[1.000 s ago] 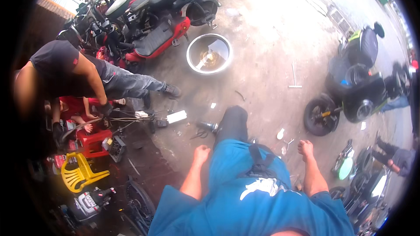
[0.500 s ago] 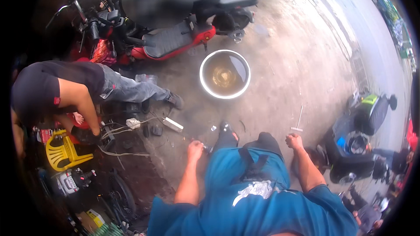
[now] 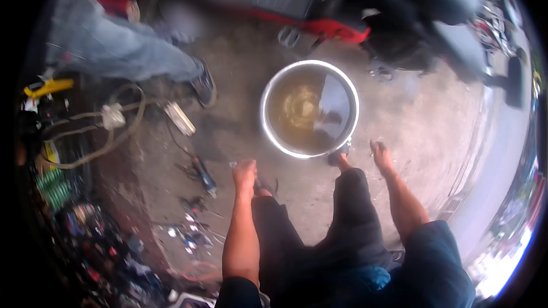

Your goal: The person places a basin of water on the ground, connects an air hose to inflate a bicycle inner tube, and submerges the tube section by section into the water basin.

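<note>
I can't tell if the curled left hand (image 3: 245, 175) holds anything; the loosely bent right hand (image 3: 381, 156) looks empty. A blurry red scooter (image 3: 342, 32) is cut off up top. A round metal tub (image 3: 302, 155) of brown water (image 3: 294, 102) sits between the hands, further out, on rough floor (image 3: 237, 128).

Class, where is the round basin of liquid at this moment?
In the head view, the basin sits on the ground just right of centre, below the red scooter, with the wearer's right foot at its lower rim.
</note>
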### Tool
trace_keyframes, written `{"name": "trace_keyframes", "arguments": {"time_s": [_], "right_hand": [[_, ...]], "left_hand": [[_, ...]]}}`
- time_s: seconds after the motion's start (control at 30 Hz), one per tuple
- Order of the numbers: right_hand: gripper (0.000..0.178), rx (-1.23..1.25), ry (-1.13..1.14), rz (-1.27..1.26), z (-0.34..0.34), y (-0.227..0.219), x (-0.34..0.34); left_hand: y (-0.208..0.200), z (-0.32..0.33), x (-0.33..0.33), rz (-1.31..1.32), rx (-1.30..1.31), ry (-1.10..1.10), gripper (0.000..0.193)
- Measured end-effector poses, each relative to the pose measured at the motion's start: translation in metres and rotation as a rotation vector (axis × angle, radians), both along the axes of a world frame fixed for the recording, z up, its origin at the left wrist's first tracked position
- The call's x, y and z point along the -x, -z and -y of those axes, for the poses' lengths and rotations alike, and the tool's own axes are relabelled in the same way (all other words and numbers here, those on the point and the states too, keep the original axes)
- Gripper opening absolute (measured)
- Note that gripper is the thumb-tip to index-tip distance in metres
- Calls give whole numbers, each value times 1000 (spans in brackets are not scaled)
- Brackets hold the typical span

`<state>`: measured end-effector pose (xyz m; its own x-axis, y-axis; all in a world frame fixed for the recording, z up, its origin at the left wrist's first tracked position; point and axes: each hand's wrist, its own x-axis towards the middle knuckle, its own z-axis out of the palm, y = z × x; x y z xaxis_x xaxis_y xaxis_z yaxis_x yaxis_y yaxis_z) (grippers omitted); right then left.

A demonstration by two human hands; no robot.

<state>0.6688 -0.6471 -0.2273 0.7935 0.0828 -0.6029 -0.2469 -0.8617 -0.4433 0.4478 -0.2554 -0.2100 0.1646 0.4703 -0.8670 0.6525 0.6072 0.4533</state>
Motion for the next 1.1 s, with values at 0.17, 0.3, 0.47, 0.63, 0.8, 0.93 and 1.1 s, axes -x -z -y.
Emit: {"name": "trace_keyframes", "arguments": {"time_s": [0.17,0.3,0.47,0.63,0.8,0.93,1.1], "right_hand": [[56,-212,243,5,-39,162,-134],[58,-372,581,-444,-78,215,-148],[50,221,-219,103,-81,227,-137],[44,173,-347,141,-101,186,-103],[45,-44,-274,33,-74,150,-101],[50,-221,-288,-112,-156,26,-41],[52,-163,-225,-61,-199,-55,14]], "left_hand": [[125,34,-70,-89,-193,-35,48],[241,57,-49,-7,-294,-352,62],[238,65,-71,-132,-479,-444,59],[221,60,-30,42,-406,-752,46],[122,42,6,35,-273,-801,48],[23,32,66,-138,-308,-786,35],[-46,28,171,-35,-479,-920,31]]}}
